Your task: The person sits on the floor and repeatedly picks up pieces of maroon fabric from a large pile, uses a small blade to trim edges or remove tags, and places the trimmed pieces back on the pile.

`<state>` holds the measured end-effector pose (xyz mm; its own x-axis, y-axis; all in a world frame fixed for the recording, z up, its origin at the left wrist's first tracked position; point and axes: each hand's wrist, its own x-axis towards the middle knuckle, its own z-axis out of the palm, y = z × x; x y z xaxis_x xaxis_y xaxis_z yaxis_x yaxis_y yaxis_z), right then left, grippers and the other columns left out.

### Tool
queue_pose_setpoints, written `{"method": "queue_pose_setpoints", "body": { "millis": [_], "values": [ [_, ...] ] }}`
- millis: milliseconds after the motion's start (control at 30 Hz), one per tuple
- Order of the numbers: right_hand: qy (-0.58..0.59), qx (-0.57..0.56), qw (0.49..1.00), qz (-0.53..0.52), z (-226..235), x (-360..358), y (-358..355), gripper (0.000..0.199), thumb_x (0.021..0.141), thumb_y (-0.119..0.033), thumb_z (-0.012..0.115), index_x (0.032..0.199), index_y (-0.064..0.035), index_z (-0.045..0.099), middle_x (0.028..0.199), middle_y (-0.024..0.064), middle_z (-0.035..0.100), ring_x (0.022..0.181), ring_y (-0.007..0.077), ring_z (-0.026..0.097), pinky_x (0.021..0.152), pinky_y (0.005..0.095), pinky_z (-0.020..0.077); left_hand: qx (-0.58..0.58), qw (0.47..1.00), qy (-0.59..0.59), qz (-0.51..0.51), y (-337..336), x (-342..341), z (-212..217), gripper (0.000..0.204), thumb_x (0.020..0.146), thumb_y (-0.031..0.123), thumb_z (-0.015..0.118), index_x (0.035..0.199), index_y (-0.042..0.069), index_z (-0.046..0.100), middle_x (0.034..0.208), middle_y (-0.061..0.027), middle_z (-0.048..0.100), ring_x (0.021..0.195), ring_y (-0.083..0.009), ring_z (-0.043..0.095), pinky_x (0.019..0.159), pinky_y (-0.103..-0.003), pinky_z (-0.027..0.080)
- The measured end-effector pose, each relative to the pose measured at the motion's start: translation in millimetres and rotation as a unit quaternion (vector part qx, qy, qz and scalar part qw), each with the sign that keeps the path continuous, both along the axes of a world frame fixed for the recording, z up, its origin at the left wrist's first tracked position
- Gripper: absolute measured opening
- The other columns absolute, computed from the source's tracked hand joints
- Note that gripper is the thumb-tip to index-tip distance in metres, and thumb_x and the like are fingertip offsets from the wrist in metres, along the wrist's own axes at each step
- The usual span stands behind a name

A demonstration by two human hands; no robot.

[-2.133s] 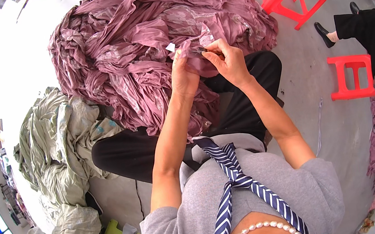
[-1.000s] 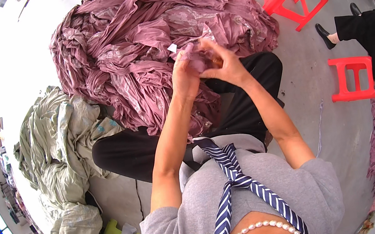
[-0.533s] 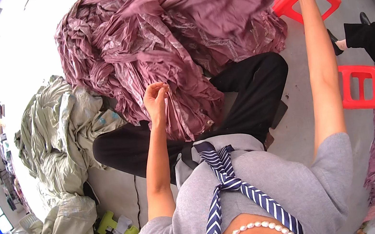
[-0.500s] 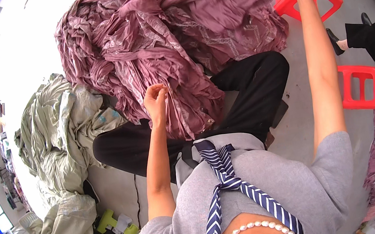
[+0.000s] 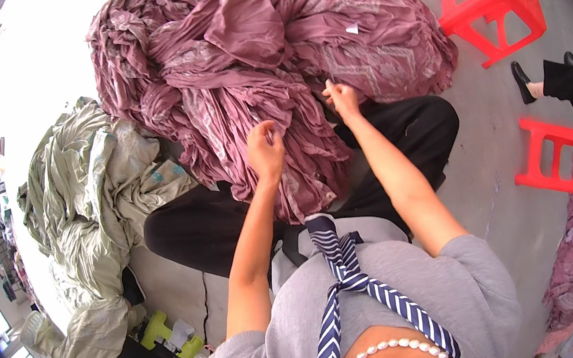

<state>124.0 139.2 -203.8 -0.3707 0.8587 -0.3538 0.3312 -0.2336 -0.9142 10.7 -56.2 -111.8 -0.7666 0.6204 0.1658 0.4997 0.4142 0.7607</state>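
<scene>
Nearest is the person's own body: below both grips are a necklace of white pearl-like beads (image 5: 380, 346), a grey short-sleeved top (image 5: 424, 284) and, hanging over it, a navy necktie with white diagonal stripes (image 5: 346, 277). The legs, in black trousers (image 5: 405, 133), are bent and spread on the floor (image 5: 471, 151), one knee to each side of the grips.

The left grip (image 5: 265, 151) is above the near part of the mauve patterned cloth (image 5: 234, 76). Its fingers are curled inward; I cannot tell whether the tips meet, or whether they touch the cloth. The right grip (image 5: 343, 100) is a little farther forward, near the right knee. Its fingers are drawn in, with one fingertip pointing forward; I cannot tell if something thin is pinched there.

The mauve cloth lies in a large, wrinkled heap under and in front of both grips. A small white label (image 5: 351, 29) is on it, ahead of the right grip.

To the left of the left grip is a heap of pale green cloth (image 5: 80, 184). Far to the right of the right grip are two red plastic stools, one farther forward (image 5: 488, 3) and one nearer (image 5: 553, 130); between them show another person's black shoes (image 5: 522, 83).
</scene>
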Motion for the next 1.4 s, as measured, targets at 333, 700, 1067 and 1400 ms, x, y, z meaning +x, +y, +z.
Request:
{"method": "queue_pose_setpoints", "body": {
  "millis": [333, 700, 1067, 1400],
  "values": [
    [0.076, -0.119, 0.986, 0.083, -1.5, -59.3, -43.7, 0.016, 0.076, -0.012, 0.065, 0.076, 0.0025, 0.057, 0.075, 0.0009, 0.057, 0.067, 0.0113, 0.051, 0.061, 0.0290, 0.0421, 0.138, 0.853, -0.476, 0.165, 26.5, -37.7, 4.4, 0.083, 0.078, 0.041, 0.068, 0.136, 0.001, 0.023, 0.122, -0.0191, 0.047, 0.099, -0.0212, 0.054, 0.068, -0.028, 0.051],
    [0.218, 0.095, 0.942, 0.238, 133.8, -8.3, -127.8, 0.016, 0.085, -0.009, 0.053, 0.073, -0.0005, 0.057, 0.068, 0.0036, 0.060, 0.060, 0.0072, 0.054, 0.055, 0.0233, 0.0426, 0.251, 0.625, -0.724, 0.148, -33.8, -47.3, -63.9, 0.010, 0.068, 0.009, 0.048, 0.069, 0.002, 0.054, 0.066, -0.0084, 0.058, 0.062, -0.0204, 0.058, 0.059, -0.030, 0.048],
    [-0.072, 0.235, 0.968, 0.051, -3.6, -164.1, 72.4, 0.065, 0.060, -0.035, 0.080, 0.106, 0.0005, 0.053, 0.081, 0.0121, 0.063, 0.062, 0.0224, 0.059, 0.056, 0.0319, 0.0464, -0.085, 0.774, -0.619, 0.102, -130.6, 30.8, 6.2, 0.024, 0.069, 0.023, 0.068, 0.081, 0.003, 0.067, 0.073, -0.0039, 0.063, 0.064, -0.0132, 0.058, 0.058, -0.024, 0.045],
    [0.205, -0.140, 0.956, 0.155, 122.6, 25.9, -63.3, 0.022, 0.085, -0.010, 0.055, 0.105, -0.0032, 0.060, 0.080, 0.0005, 0.060, 0.065, 0.0073, 0.056, 0.051, 0.0202, 0.0424, 0.093, 0.768, -0.632, 0.053, -120.9, 21.2, 59.5, 0.018, 0.068, 0.007, 0.060, 0.083, -0.003, 0.062, 0.068, -0.0036, 0.060, 0.056, -0.0125, 0.057, 0.057, -0.027, 0.048]
  ]
}}
